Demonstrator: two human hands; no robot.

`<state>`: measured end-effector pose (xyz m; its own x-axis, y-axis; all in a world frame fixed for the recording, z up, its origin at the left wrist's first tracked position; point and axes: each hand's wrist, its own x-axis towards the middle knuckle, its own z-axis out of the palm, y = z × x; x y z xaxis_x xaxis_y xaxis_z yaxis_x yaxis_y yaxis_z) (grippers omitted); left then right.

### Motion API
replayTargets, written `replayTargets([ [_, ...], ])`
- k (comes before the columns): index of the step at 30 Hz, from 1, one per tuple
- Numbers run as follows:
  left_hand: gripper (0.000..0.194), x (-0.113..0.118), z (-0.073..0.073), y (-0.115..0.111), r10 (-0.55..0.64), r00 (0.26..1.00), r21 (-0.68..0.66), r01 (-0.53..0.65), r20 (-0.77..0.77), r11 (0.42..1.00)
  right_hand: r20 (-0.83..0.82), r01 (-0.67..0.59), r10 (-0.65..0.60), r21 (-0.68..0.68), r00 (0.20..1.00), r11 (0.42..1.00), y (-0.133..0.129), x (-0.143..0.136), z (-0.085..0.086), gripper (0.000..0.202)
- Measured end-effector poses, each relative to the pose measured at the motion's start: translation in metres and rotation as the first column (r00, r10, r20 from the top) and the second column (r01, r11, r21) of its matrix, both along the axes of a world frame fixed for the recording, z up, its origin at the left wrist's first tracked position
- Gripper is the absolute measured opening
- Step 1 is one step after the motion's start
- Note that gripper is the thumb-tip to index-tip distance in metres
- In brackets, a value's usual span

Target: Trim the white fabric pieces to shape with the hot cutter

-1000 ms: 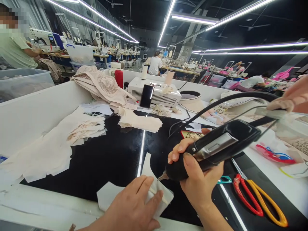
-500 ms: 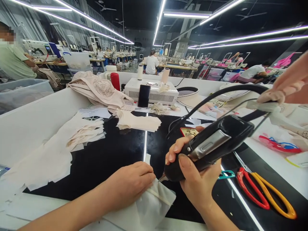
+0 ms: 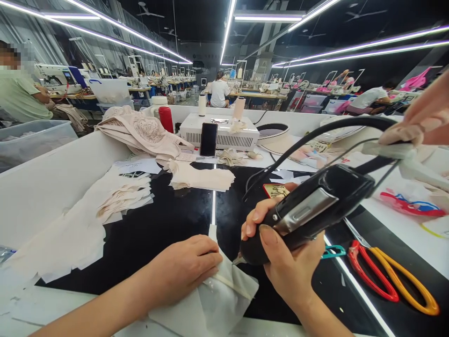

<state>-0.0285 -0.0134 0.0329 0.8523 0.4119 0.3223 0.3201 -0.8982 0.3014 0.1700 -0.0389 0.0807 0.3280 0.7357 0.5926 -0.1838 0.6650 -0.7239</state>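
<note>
My left hand (image 3: 185, 267) presses on a sheer white fabric piece (image 3: 228, 299) at the near edge of the black table surface (image 3: 140, 243); its fingers are bent together at the fabric's upper part. My right hand (image 3: 287, 257) is wrapped round a black handheld tool (image 3: 308, 210) with a silver side plate. The tool's small tip lies close to the fabric's right edge, just right of my left fingers. A thick black cable (image 3: 315, 131) curves up from the tool, near another person's hand (image 3: 421, 121) at the right edge.
Scissors with red and orange handles (image 3: 393, 276) and a teal tool (image 3: 334, 252) lie at the right. Cut beige fabric (image 3: 73, 224) covers the left. A phone (image 3: 209, 139) stands before a white box (image 3: 242, 133). Lace bra pieces (image 3: 140, 131) are stacked behind. People sit at machines beyond.
My left hand has shifted slightly left and up on the fabric, and more of its narrow upper strip shows. The tool stays in my right hand, almost unmoved.
</note>
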Motion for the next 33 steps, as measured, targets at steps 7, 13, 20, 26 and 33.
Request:
replayTargets([
  [7,0.016,-0.003,-0.001,-0.002,0.008,0.999,0.037,-0.007,-0.034,0.999,0.005,0.007,-0.007,0.006,1.0,1.0,0.0,0.001,0.0,0.039],
  [13,0.016,-0.002,-0.006,-0.005,0.02,0.998,0.12,-0.013,-0.06,0.993,0.028,0.004,-0.004,-0.02,1.0,1.0,-0.002,0.005,-0.002,0.053],
  [20,0.016,0.0,-0.011,-0.007,0.032,0.999,0.165,-0.026,-0.035,0.986,-0.009,0.046,-0.046,-0.027,0.999,0.999,0.0,0.001,0.002,0.052],
  [26,0.017,0.0,-0.015,-0.008,0.032,0.999,0.172,-0.031,-0.004,0.985,0.014,0.046,-0.046,-0.043,0.999,0.998,0.005,-0.003,0.0,0.052],
  [33,0.022,-0.001,-0.018,-0.009,0.067,0.997,0.15,-0.061,-0.038,0.987,0.024,0.043,-0.042,-0.051,0.999,0.998,0.009,-0.004,-0.001,0.047],
])
